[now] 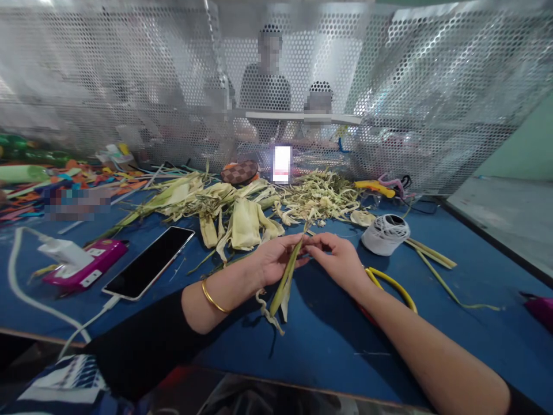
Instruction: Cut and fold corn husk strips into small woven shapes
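Observation:
Over the blue table, my left hand [276,259] is closed around a narrow folded bundle of green and pale corn husk [286,281]. The husk slants, with its thin tip above the fingers and loose curled ends hanging below. My right hand [337,256] meets it from the right, thumb and fingers pinched close to the husk's upper part. Whatever lies between those fingertips is hidden. Just right of that hand stands a spool of white thread [384,235]. A yellow-handled tool [395,285] lies partly under my right forearm.
Piled husks [246,225] and shredded husk strips [322,196] lie beyond my hands. To the left are a phone [149,262] on a charging cable and a purple power strip [86,265]. A perforated metal screen [181,75] rises behind, with people beyond. A yellow glue gun [375,188] sits far right.

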`<state>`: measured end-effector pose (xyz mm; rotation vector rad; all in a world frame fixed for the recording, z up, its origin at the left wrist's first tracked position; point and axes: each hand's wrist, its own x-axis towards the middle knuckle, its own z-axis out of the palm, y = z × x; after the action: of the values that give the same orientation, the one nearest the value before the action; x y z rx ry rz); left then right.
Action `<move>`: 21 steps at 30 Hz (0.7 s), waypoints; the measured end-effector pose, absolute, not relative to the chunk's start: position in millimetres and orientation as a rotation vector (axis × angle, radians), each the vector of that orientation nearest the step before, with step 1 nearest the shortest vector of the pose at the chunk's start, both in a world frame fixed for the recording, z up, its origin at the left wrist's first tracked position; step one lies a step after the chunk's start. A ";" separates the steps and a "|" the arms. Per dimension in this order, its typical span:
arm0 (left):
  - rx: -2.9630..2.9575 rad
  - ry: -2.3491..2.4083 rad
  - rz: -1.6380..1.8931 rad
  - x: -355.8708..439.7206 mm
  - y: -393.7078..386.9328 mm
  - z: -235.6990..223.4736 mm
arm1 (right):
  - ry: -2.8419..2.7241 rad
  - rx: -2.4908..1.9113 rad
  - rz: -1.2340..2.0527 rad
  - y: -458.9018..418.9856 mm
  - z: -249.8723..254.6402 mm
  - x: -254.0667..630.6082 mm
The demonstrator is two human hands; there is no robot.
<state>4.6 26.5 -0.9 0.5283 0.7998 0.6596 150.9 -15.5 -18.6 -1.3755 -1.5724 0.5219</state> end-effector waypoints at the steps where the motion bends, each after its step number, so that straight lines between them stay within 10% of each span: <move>1: 0.534 0.801 0.654 4.7 26.3 -1.2 | -1.579 -1.403 0.502 -14.8 -20.1 150.0; 21: 1.807 1.025 0.891 4.5 23.4 -13.8 | -1.078 -1.170 1.338 -21.5 -0.9 143.2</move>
<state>4.5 23.4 -13.8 1.8075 1.0254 0.8909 143.2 -21.5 -0.9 -1.1697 -1.0781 1.3377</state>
